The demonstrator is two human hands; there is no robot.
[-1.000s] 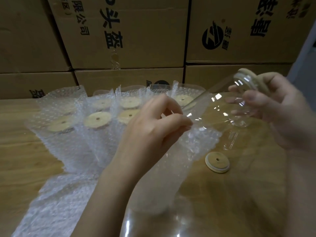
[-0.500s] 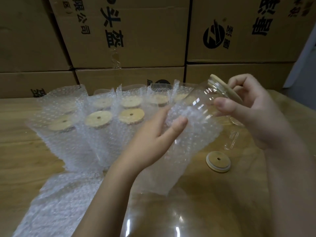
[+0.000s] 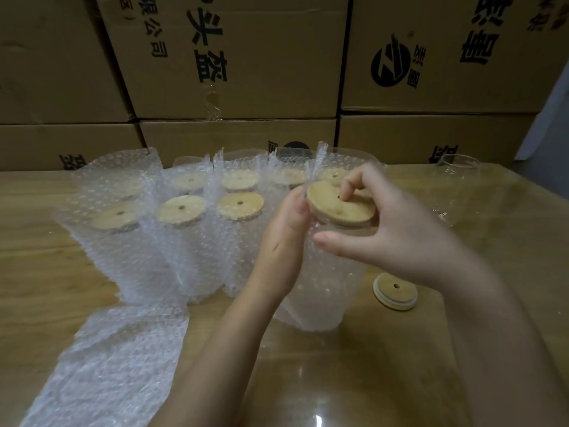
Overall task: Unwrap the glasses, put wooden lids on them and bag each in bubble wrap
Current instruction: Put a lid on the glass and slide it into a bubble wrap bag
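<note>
As the glass [image 3: 335, 266] stands upright in its bubble bag [image 3: 308, 315], centre, right of the bagged row [image 3: 184, 223], R hand [image 3: 385, 229] curls over the wooden lid [image 3: 340, 208], prob. seating it. L hand [image 3: 286, 241] grips bag rim, prob. steadying. Spare lid [image 3: 395, 291] near right.

- Dim, warm, even light; shadows on the surface [image 3: 46, 272] are soft and faint.
- Small glints on the clear glass [image 3: 308, 399] at the bottom edge.
- Cardboard boxes [image 3: 261, 57] lean outward near the corners.
- Bubble wrap [image 3: 107, 365] at lower left looks smeared.

Pale tan wooden lids [image 3: 341, 206], clear dotted bubble wrap [image 3: 123, 349], brown boxes [image 3: 271, 57] w/ black print.
</note>
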